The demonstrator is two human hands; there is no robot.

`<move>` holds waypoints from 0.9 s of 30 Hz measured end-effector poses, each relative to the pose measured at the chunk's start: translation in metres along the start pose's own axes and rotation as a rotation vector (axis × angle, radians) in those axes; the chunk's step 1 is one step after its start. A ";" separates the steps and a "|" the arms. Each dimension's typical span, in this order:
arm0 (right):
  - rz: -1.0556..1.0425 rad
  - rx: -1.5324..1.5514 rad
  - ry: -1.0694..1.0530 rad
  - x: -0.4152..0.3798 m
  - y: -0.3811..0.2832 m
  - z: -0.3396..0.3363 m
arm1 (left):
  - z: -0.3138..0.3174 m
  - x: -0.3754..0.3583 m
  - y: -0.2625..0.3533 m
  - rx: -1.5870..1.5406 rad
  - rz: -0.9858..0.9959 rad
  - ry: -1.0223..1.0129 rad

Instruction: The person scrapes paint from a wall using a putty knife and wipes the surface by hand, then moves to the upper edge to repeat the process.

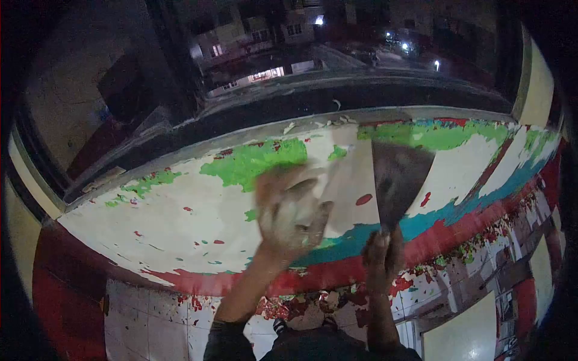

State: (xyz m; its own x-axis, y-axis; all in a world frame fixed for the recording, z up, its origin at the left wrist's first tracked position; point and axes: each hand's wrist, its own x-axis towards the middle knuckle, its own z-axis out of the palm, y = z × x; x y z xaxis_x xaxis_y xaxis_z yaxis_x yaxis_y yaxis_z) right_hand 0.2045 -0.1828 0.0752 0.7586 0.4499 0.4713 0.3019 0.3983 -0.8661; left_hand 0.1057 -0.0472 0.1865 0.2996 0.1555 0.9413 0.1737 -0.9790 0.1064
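Note:
My right hand (384, 256) is closed around the handle of a wide, dark-bladed paint scraper (401, 177). Its blade points away from me over the patchy windowsill (198, 216). To the left, my left hand (289, 210) is raised over the sill, smeared by motion. Its fingers look bent, and something pale shows among them that I cannot make out. On the sill, green paint (253, 159), a teal band (445, 231) and a red front edge (223, 283) surround bare whitish areas. A small red paint spot (364, 199) lies just left of the blade.
Behind the sill stands a dark window frame (253, 102), with lit buildings outside. Pale flakes (290, 127) lie along the sill's back edge. Below, red and green paint chips (274, 308) litter the tiled floor (144, 319) around my feet. A pale panel (460, 331) is at lower right.

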 end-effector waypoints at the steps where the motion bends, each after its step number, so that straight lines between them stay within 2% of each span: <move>1: -0.076 -0.172 0.007 -0.005 0.017 -0.018 | -0.005 0.001 -0.009 0.214 0.154 0.103; 3: -0.326 -0.612 -0.055 -0.014 0.043 -0.050 | -0.009 0.013 -0.027 0.402 0.119 0.010; 5: -0.050 -0.637 -0.090 -0.036 0.048 -0.074 | -0.007 0.011 -0.037 0.478 0.145 -0.118; 7: -0.087 -0.691 -0.058 -0.051 0.049 -0.088 | 0.000 -0.001 -0.045 0.430 0.250 -0.272; 8: -0.106 -0.717 -0.040 -0.058 0.051 -0.094 | 0.001 -0.006 -0.046 0.518 0.497 -0.421; 9: -0.008 -0.661 -0.041 -0.069 0.058 -0.104 | 0.013 -0.020 -0.050 0.311 0.495 -0.638; 11: 0.190 -0.552 -0.047 -0.085 0.070 -0.118 | 0.010 -0.022 -0.039 0.192 0.725 -0.822; 12: 0.161 -0.398 0.010 -0.084 0.060 -0.108 | 0.008 -0.019 -0.041 0.365 0.759 -0.762; 14: 0.169 -0.378 0.043 -0.089 0.064 -0.107 | 0.003 -0.007 -0.051 0.705 0.817 -0.625; 18: 0.140 -0.466 0.021 -0.097 0.082 -0.120 | -0.043 0.009 -0.075 0.622 0.198 -0.328; 19: 0.142 -0.480 0.010 -0.095 0.079 -0.121 | -0.052 0.011 -0.076 0.620 0.084 -0.156; 21: 0.200 -0.461 0.016 -0.093 0.067 -0.117 | -0.037 -0.005 -0.082 0.668 -0.016 0.027; 22: 0.072 -0.451 0.119 -0.089 0.070 -0.110 | -0.023 -0.015 -0.077 0.630 0.066 -0.101; 24: 0.085 -0.384 0.048 -0.070 0.056 -0.109 | 0.012 -0.034 -0.054 0.532 0.239 -0.349; 25: 0.006 -0.490 0.036 -0.053 0.031 -0.100 | 0.020 -0.032 -0.040 0.362 0.455 -0.560; 26: -0.072 -0.595 0.021 -0.039 0.008 -0.092 | 0.039 -0.044 -0.042 0.003 0.540 -0.789; 27: -0.084 -0.556 0.060 -0.034 0.004 -0.093 | 0.041 -0.043 -0.032 -0.073 0.589 -0.777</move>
State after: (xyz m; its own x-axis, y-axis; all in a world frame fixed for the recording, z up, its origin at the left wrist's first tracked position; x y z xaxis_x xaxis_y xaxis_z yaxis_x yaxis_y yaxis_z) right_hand 0.2332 -0.2707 0.0401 0.7454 0.3823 0.5461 0.6092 -0.0580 -0.7909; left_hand 0.1259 -0.0175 0.1293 0.8592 -0.3432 0.3795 -0.2527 -0.9295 -0.2686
